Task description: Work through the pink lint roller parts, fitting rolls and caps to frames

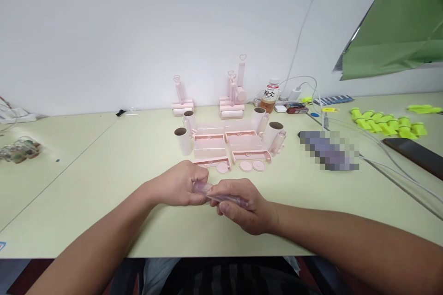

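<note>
My left hand [182, 185] and my right hand [242, 205] meet just above the pale table [104, 184], near its front edge. Both grip one translucent pink tube-shaped part [221, 197], the left at its left end, the right wrapped over the rest. Just beyond the hands lie pink plastic parts [228, 145]: flat frames, round caps [252, 166] and upright paper rolls [183, 140]. Most of the tube is hidden by my fingers.
Assembled pink rollers with heart-topped handles [232, 94] stand at the back. A drink bottle [270, 95], chargers and white cables [380, 152] lie right of them, then yellow-green pieces [384, 124] and a dark phone [415, 153]. A clear bag [19, 150] sits far left.
</note>
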The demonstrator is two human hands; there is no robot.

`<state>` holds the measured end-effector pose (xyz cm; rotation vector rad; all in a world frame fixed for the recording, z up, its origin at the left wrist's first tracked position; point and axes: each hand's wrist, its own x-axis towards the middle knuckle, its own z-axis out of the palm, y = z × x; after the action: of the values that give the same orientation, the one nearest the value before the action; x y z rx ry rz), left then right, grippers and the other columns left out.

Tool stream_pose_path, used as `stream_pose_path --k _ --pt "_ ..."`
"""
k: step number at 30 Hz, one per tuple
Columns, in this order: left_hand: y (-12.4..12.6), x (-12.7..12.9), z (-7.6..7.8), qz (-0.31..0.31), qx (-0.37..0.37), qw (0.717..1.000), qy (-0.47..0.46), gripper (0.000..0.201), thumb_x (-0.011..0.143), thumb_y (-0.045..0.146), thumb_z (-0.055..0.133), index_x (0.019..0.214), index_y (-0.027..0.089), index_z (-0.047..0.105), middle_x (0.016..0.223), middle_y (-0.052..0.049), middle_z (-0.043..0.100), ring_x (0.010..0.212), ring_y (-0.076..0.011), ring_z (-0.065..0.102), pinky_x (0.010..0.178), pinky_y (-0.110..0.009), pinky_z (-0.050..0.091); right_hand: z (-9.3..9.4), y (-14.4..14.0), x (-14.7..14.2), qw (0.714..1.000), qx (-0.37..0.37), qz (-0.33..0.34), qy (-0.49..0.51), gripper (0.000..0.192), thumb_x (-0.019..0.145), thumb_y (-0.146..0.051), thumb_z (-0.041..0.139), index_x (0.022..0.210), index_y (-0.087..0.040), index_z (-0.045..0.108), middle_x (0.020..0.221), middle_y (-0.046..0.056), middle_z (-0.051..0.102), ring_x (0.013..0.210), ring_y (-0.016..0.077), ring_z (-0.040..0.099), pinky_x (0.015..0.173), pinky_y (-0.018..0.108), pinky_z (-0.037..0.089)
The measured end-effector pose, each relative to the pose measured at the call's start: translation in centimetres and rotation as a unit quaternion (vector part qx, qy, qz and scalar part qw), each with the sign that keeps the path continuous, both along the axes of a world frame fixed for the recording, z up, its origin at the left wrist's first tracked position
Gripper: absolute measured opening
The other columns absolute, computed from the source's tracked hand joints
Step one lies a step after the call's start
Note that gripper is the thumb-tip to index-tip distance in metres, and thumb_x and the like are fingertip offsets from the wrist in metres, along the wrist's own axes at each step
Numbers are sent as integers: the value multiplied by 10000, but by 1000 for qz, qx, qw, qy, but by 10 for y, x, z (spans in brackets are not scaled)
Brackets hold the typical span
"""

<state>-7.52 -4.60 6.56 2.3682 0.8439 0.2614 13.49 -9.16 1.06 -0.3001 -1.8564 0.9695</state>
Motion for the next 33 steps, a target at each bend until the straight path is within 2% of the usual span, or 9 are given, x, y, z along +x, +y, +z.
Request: stream_pose_path --k 7,10,13,16,18,21,26,29,33 --pt "0 -1 4 -5 -88 996 -24 330 702 253 679 619 192 366 553 75 389 507 -63 335 444 -199 233 2 2 0 998 55 -8 -30 282 908 -182 527 1176 -166 612 809 54 640 642 134 584 600 271 523" --pt "4 -8 7 -6 -145 986 -83 375 687 291 711 605 190 360 557 74 383 501 -58 319 448 -203 234 9 2 4 993 111 -7 -35 320 896 -156 520 1202 -193 602 843 53 615 646 128 549 587 255 499" --pt "13 -25 12 47 -144 968 -199 393 688 289 725 588 191 358 532 76 342 495 -58 281 464 -220 218 14 3 9 985 168 -3 -49 370 883 -127 509 1233 -215 593 903 70 604 710 142 552 607 259 497" --pt "23 -45 20 118 -101 940 -303 296 718 303 656 623 197 397 519 72 309 495 -71 248 483 -248 187 14 5 13 986 154 -16 -66 429 872 -147 530 1294 -223 545 889 59 610 737 156 580 641 281 517" --pt "29 -55 25 153 -120 924 -329 190 723 312 570 676 203 422 536 60 307 496 -84 245 485 -259 180 13 7 13 988 125 -41 -77 456 867 -181 566 1318 -224 512 878 50 620 739 162 600 667 301 528" --pt "35 -62 28 208 -151 918 -303 111 726 270 503 736 211 410 593 46 315 520 -96 256 489 -264 188 14 12 11 988 37 -92 -116 394 889 -229 575 1279 -211 518 813 30 632 677 152 600 640 291 516" --pt "38 -62 23 242 -113 947 -178 183 804 311 584 897 224 453 728 37 414 598 -101 347 537 -247 284 30 34 -5 963 -164 -138 -161 318 902 -323 555 1193 -196 539 701 -16 599 596 144 596 580 269 484" --pt "41 -63 21 240 -63 963 -109 287 782 415 670 906 211 512 820 14 509 704 -120 454 618 -249 367 45 61 -22 959 -164 -152 -176 275 912 -365 526 1123 -189 528 677 -29 583 584 134 555 573 254 441" --pt "46 -67 19 256 -50 965 -17 331 765 497 671 897 199 613 749 16 511 660 -128 466 610 -255 373 55 95 -46 929 -86 -226 -279 228 837 -408 590 789 -187 563 702 -20 567 641 131 515 572 245 360"
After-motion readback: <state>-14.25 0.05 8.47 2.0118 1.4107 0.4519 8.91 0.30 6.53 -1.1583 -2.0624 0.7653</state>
